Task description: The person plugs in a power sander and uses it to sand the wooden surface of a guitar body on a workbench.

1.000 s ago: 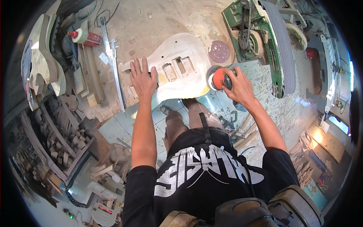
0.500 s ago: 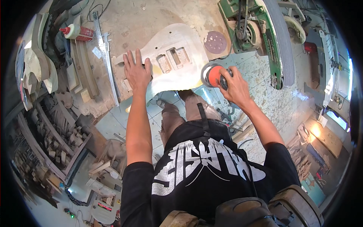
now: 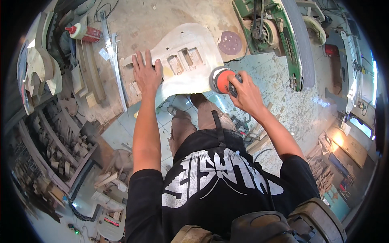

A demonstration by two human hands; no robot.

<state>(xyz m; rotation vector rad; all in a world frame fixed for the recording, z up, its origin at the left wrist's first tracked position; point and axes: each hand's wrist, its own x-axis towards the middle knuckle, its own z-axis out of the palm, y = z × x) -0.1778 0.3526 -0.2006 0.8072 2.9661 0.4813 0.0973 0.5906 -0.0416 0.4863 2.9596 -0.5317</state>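
Two-handed: resting the left hand (image 3: 146, 75) palm-down, fingers slightly apart, on the left end of a pale guitar-shaped wooden body (image 3: 186, 76) overhanging the near edge of the table (image 3: 137, 24) by its right corner; curling the right hand's (image 3: 248, 95) fingers around an orange-and-black sander (image 3: 223, 81), tilting its pad at the body's right rim.

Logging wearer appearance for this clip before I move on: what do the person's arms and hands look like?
The left hand and right hand are bare, with no gloves, watch or bracelet visible. Both forearms are uncovered. Plain black short sleeves end around the elbows, part of a black shirt with a large white print across the front.
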